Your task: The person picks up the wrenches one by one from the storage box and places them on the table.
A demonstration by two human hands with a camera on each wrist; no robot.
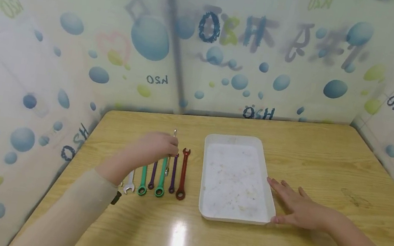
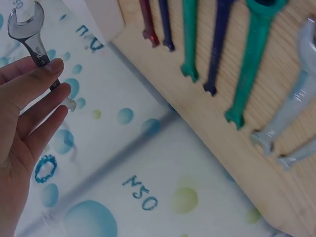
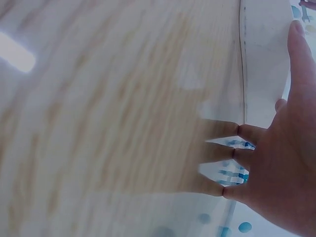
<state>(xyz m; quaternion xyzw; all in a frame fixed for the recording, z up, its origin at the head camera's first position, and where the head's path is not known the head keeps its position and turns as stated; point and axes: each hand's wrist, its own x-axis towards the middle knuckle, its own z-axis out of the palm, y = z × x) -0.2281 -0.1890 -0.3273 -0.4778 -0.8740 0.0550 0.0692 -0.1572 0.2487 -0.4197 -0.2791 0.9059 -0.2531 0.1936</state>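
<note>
My left hand [image 1: 154,147] pinches a silver wrench [image 2: 35,35] between thumb and fingers. In the left wrist view the wrench's open-ended jaw points up and a smaller end shows below the fingers. The hand is over a row of wrenches on the table: a red wrench [image 1: 183,172], a purple wrench [image 1: 173,175], a green wrench [image 1: 161,179], a second purple wrench [image 1: 153,176], a second green wrench [image 1: 143,179] and a silver open-ended wrench [image 1: 130,183]. Flat on the table, fingers spread, my right hand [image 1: 303,211] touches the right side of a white tray [image 1: 233,163].
The tray stands to the right of the wrench row, with small brownish marks on its bottom. A smaller silver wrench [image 2: 298,153] lies at the row's left end. The wooden table [image 1: 315,159] meets a patterned wall covering [image 1: 225,89] at the back.
</note>
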